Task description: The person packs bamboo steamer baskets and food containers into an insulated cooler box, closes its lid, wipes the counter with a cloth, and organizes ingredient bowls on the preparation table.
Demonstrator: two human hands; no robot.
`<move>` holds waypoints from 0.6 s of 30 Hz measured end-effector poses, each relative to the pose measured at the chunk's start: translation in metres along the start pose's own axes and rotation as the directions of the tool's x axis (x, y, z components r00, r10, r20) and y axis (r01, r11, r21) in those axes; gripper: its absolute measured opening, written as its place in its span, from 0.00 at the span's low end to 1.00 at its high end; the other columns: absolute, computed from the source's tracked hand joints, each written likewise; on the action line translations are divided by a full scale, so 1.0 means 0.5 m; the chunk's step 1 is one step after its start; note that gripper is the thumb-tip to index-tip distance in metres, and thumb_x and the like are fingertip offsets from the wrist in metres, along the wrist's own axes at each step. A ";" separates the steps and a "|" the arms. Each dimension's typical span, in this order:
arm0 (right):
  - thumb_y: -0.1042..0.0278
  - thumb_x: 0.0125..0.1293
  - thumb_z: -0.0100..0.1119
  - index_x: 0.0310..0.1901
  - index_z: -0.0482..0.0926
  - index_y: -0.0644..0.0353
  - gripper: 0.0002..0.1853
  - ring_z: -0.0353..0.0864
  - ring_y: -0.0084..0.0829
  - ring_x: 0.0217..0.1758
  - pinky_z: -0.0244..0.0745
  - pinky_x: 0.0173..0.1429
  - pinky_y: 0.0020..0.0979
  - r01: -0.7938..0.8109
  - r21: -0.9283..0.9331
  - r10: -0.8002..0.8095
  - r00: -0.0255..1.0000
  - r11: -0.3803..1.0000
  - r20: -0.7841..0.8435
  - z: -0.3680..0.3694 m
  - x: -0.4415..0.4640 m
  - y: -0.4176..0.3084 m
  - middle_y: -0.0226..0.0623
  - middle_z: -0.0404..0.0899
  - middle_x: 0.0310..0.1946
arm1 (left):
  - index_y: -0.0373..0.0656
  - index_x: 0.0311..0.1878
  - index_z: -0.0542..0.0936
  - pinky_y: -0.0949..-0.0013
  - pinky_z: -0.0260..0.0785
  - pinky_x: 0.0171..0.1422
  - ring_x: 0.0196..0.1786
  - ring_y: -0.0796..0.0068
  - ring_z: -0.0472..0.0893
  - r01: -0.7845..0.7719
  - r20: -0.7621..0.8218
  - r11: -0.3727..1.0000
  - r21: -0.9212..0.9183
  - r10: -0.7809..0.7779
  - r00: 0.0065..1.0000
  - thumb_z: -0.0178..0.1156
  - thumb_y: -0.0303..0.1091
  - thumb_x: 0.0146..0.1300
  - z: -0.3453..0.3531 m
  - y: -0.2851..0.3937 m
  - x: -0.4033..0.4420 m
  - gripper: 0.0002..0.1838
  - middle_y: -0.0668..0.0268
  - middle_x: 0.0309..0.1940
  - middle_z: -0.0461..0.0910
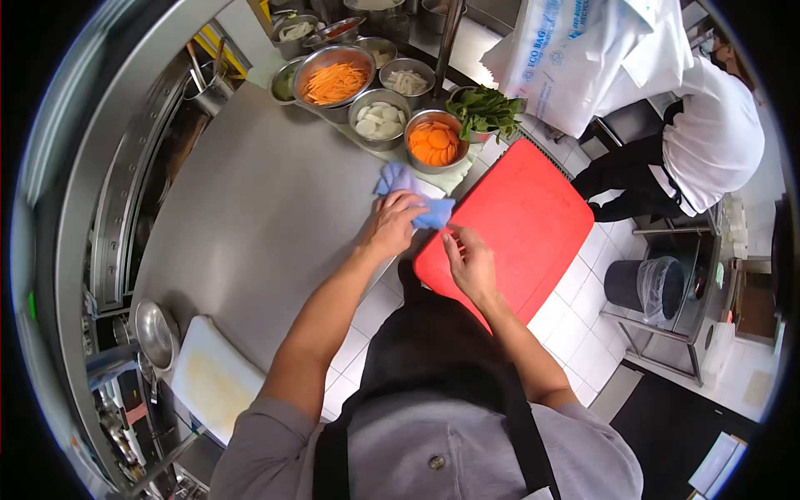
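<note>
My left hand (395,222) presses on a crumpled blue cloth (432,213) at the right edge of the steel counter (250,208), its fingers closed over the fabric. Close by on the right, my right hand (472,265) is over the left part of a large red board (525,225). Its fingers are bent and a little apart, with nothing seen in them. The fingertips are near the cloth. A metal bowl of orange slices (434,143) and a bowl of white slices (380,121) stand just beyond the cloth.
More bowls, one with orange strips (336,82), and leafy greens (486,109) line the far end. A white board (215,375) and an empty bowl (156,335) lie lower left. A person (712,137) bends at upper right, near a white bag (583,62) and a bin (625,284).
</note>
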State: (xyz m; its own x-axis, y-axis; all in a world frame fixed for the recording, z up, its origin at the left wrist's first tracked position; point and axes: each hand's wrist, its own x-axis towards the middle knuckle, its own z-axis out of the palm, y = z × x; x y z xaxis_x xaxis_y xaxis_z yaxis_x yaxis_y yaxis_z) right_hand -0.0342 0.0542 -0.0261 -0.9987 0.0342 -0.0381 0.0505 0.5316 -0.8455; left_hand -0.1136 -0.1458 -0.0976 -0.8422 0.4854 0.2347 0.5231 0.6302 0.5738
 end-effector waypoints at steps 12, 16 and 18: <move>0.74 0.66 0.64 0.58 0.80 0.63 0.18 0.85 0.38 0.48 0.80 0.50 0.33 -0.048 0.339 -0.049 0.961 0.939 0.274 0.085 -0.227 -0.117 0.47 0.82 0.52 | 0.40 0.54 0.77 0.57 0.72 0.66 0.61 0.51 0.77 0.079 -0.119 0.916 -0.394 -0.136 0.983 0.58 0.20 0.58 -0.183 0.220 -0.329 0.18 0.54 0.58 0.76; 0.75 0.65 0.63 0.56 0.81 0.63 0.18 0.84 0.38 0.44 0.80 0.47 0.35 0.197 0.200 -0.236 0.952 0.960 0.194 0.059 -0.319 -0.191 0.44 0.81 0.48 | 0.44 0.56 0.81 0.50 0.65 0.74 0.69 0.48 0.73 0.246 -0.273 0.969 -0.030 -0.245 0.930 0.63 0.26 0.61 -0.278 0.193 -0.421 0.19 0.54 0.65 0.75; 0.72 0.66 0.63 0.56 0.82 0.63 0.17 0.83 0.40 0.51 0.80 0.53 0.38 0.302 0.046 -0.305 0.944 0.952 0.125 0.015 -0.353 -0.192 0.46 0.81 0.52 | 0.47 0.63 0.79 0.44 0.54 0.78 0.75 0.47 0.64 0.353 -0.242 0.931 0.096 -0.322 0.915 0.64 0.33 0.63 -0.314 0.201 -0.472 0.23 0.55 0.71 0.69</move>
State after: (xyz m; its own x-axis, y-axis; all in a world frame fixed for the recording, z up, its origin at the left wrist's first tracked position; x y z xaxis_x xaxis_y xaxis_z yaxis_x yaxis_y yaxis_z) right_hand 0.1373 -0.0094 0.0576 -0.9593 -0.2358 0.1553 -0.2537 0.4781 -0.8409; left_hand 0.1172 -0.2921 0.0279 -0.9708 0.0947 0.2202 0.2024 0.8161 0.5413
